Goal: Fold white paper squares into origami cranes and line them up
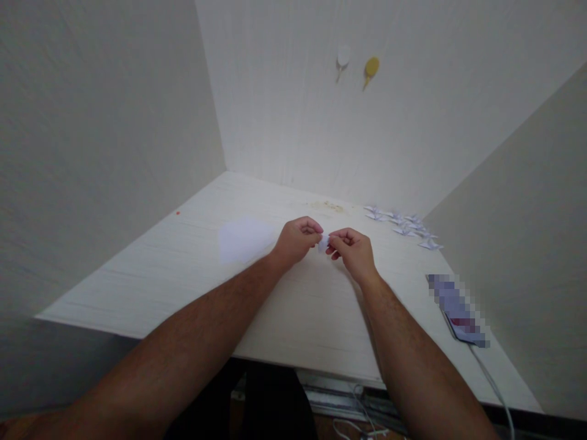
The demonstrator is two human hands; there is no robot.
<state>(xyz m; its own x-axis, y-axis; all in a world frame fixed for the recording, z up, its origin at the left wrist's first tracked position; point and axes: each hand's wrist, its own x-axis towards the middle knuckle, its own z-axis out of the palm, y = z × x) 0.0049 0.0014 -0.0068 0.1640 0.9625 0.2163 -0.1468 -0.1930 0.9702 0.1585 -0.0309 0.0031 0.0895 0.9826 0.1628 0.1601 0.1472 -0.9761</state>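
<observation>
A small folded piece of white paper (323,243) is held between my two hands above the middle of the table. My left hand (300,237) pinches its left side with thumb and fingertips. On the opposite side, my right hand (348,247) grips the paper's right edge between thumb and fingers. The fingers partly cover the paper, so its exact shape is hard to make out. A flat white sheet of paper (241,239) lies on the table to the left of my left hand.
Several folded paper cranes (406,226) stand at the back right of the white table (293,330). A phone (458,311) with a cable (493,385) lies near the right wall. Walls enclose the table on three sides; two hooks (371,67) hang on the back one.
</observation>
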